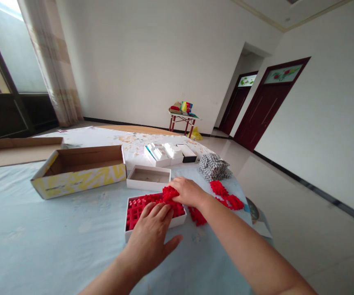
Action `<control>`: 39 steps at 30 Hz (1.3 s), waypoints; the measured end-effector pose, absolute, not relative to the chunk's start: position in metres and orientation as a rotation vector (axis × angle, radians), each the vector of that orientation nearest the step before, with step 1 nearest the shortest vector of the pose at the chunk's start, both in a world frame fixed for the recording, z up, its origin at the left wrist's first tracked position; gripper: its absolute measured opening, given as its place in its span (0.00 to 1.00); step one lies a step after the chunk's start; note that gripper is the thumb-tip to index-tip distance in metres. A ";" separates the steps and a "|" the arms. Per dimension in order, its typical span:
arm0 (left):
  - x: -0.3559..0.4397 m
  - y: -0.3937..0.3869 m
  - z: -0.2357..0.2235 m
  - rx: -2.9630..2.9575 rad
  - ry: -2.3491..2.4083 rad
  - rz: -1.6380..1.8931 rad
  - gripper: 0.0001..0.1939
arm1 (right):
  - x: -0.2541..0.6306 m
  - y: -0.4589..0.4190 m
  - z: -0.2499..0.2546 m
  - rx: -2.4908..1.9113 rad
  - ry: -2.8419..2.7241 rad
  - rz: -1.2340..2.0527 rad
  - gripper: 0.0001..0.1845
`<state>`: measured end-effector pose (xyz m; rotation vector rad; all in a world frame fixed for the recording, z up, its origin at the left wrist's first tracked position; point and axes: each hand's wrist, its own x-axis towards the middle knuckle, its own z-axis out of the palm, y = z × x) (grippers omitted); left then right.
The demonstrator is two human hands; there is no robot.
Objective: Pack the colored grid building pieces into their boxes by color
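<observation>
In a bare, white-walled room with dark red doors [264, 104] and a long curtain [51, 61], a person works at a pale blue sheet [41, 233] spread over a low surface, a small folding table [183, 123] standing far off by the wall. On the sheet sit a yellow-and-white printed cardboard box [78, 174], its inside bare brown card, and a shallow white box [148, 178], with a heap of grey interlocked pieces [214, 167] to the right. Nearest the person, a white tray [178, 221] holds a red plastic grid [137, 211] of small linked pieces, with loose red strips [226, 198] lying just beside it. The left hand [150, 237] lies open and palm-down on the grid, fingers slightly spread, thumb out past the tray's edge, gripping nothing. The right hand [187, 192], reaching across, curls its fingers over a clump of red pieces [169, 193] at the tray's far rim and appears to hold it. The flat left hand steadies the grid well, an even bearing that should keep it seated.
</observation>
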<state>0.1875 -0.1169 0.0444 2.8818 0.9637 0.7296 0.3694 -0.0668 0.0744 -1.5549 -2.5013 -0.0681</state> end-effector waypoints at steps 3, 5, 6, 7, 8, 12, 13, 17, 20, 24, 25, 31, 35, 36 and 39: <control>0.189 -0.118 0.046 2.844 0.955 0.714 0.26 | 0.369 -0.065 0.075 -1.525 -2.552 -0.118 0.13; 0.188 -0.118 0.045 2.846 0.946 0.709 0.27 | 0.369 -0.063 0.077 -1.498 -2.598 -0.103 0.12; 0.188 -0.117 0.044 2.850 0.939 0.710 0.27 | 0.370 -0.062 0.077 -1.493 -2.618 -0.088 0.11; 0.188 -0.117 0.043 2.855 0.931 0.712 0.27 | 0.369 -0.061 0.078 -1.495 -2.629 -0.079 0.11; 0.187 -0.117 0.041 2.859 0.925 0.720 0.27 | 0.369 -0.061 0.078 -1.505 -2.628 -0.084 0.12; 0.187 -0.115 0.037 2.877 0.919 0.766 0.26 | 0.364 -0.065 0.074 -1.556 -2.569 -0.162 0.14; 0.187 -0.115 0.037 2.883 0.920 0.778 0.26 | 0.363 -0.066 0.073 -1.559 -2.563 -0.143 0.15; 0.187 -0.115 0.034 2.917 0.905 0.861 0.25 | 0.368 -0.069 0.077 -1.463 -2.564 0.190 0.22; 0.187 -0.115 0.031 2.939 0.897 0.938 0.25 | 0.377 -0.070 0.084 -1.393 -2.481 0.421 0.30; 0.187 -0.114 0.028 2.965 0.896 0.979 0.25 | 0.382 -0.072 0.089 -1.422 -2.316 0.613 0.23; 0.186 -0.114 0.028 2.968 0.902 0.971 0.25 | 0.382 -0.072 0.089 -1.434 -2.278 0.646 0.21; 0.185 -0.116 0.032 2.946 0.979 0.927 0.23 | 0.382 -0.066 0.086 -1.390 -2.143 0.800 0.18; 0.186 -0.116 0.030 2.962 0.985 0.981 0.22 | 0.382 -0.066 0.088 -1.391 -2.098 0.763 0.18; 0.186 -0.116 0.029 2.966 0.979 0.995 0.22 | 0.382 -0.067 0.089 -1.394 -2.092 0.728 0.18; 0.187 -0.115 0.027 2.968 0.963 1.014 0.22 | 0.382 -0.071 0.091 -1.377 -2.137 0.587 0.19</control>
